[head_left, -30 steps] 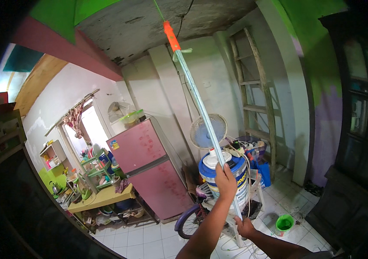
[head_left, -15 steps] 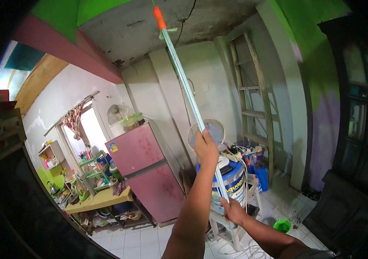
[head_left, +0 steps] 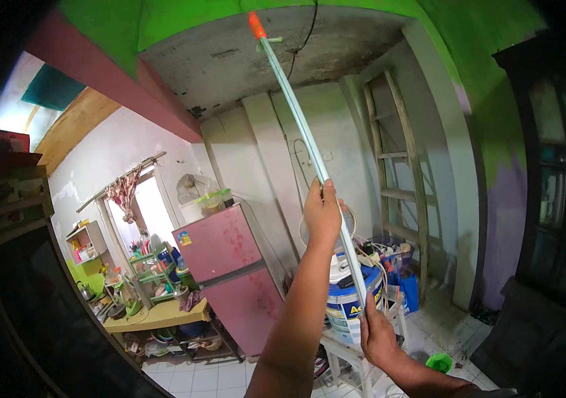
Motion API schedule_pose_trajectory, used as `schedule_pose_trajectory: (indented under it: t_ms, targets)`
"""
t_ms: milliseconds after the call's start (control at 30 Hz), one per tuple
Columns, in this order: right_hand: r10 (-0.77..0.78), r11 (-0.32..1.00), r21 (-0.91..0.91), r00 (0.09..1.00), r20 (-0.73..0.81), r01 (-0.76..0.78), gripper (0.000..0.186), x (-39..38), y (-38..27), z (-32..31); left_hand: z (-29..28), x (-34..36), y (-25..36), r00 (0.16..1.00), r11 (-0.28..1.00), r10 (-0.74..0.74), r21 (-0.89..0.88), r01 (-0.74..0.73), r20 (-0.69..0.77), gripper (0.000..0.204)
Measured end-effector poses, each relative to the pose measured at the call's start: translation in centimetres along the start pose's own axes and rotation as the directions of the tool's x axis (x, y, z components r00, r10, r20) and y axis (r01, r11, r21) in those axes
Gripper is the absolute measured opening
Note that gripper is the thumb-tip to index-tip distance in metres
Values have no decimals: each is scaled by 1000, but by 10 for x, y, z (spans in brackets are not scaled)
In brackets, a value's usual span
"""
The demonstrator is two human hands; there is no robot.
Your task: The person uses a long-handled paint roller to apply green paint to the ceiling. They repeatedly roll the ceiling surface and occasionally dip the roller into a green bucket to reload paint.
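Observation:
Both my hands hold a long, slim pale-blue pole (head_left: 297, 109) that slants up and to the left. Its far end carries an orange tip (head_left: 256, 25), seen against the green-painted beam and grey ceiling. A small pale-green piece sticks out just below that tip. My left hand (head_left: 325, 211) is wrapped round the pole about midway along. Lower down, near the bottom end, my right hand (head_left: 380, 333) grips it, fingers closed. Behind the pole stands a white and blue paint bucket (head_left: 346, 312) with things lying on its lid.
The bucket sits on a white stool (head_left: 346, 355), with a fan (head_left: 306, 229) behind. A wooden ladder (head_left: 408, 159) leans on the back wall. A pink fridge (head_left: 220, 249) and cluttered counter (head_left: 157, 317) stand left, a dark cabinet (head_left: 552, 166) right. A green bowl (head_left: 439, 363) lies on the floor.
The view has tilted up, so the room sits lower in the picture. Against the room, the pole and both hands are slightly higher; both grips on the pole stay closed.

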State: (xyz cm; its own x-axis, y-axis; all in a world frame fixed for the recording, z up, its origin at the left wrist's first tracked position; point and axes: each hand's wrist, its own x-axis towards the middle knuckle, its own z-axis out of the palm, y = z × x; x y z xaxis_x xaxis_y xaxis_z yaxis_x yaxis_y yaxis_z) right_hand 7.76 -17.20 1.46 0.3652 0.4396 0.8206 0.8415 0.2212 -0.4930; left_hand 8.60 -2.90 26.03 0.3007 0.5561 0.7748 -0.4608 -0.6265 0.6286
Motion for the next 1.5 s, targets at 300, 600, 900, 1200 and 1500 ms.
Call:
schedule_pose_trajectory:
  t_ms: [300,600,900,1200,1500]
  targets:
    - [-46,994,-104,994,-101,35,60,179,-36,-42,-38,-30,-24,993,984,79,164,-65,-83,39]
    - [-173,969,-212,959,-226,125,55,357,-94,-89,-82,-63,-14,999,960,-8,278,21,-48,31]
    - [-111,991,-95,984,-138,98,38,458,-209,-140,-104,-78,4,999,955,-50,291,52,-15,21]
    - [-129,958,-277,976,-176,77,29,513,-257,-143,-102,-66,-3,984,930,177,326,-170,8,20]
    - [-163,987,-11,983,-88,163,35,431,-186,-128,-103,-85,-11,994,979,-72,199,55,81,24]
